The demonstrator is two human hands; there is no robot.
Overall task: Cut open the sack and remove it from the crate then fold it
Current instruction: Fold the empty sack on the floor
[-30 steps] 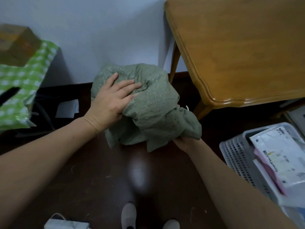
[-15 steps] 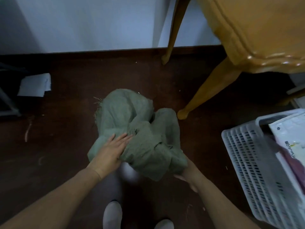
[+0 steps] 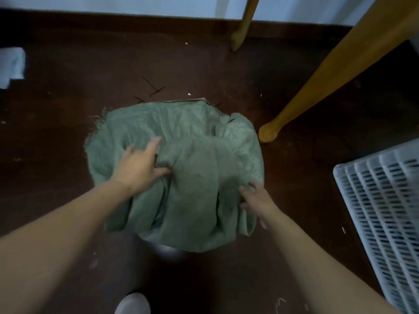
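Head view: green sack (image 3: 181,168) in a rumpled heap on the dark brown floor (image 3: 68,114), centre of the frame, frayed edge at its upper left, a flat seam along its top

Left hand (image 3: 138,166) on the sack's left half, palm down, fingers (image 3: 154,143) spread across the cloth and thumb tucked into a fold toward the middle; pressing rather than pinching

Right hand (image 3: 256,198) at the sack's lower right edge, fingers loosely curled and apart, touching the cloth; cannot tell whether any of it is actually gripped

Both forearms bare, reaching up from the bottom corners of the frame

White slatted crate (image 3: 383,207) at the right edge, well apart from the sack, only its wall showing

Two yellow wooden table legs in the upper right: near leg (image 3: 317,91) slanting down to a foot just beside the sack's upper right corner, far leg (image 3: 243,21) close to the wall (image 3: 113,3)

Pale crumpled paper (image 3: 11,64) at the upper left edge

Light shoe toe (image 3: 132,302) at bottom centre
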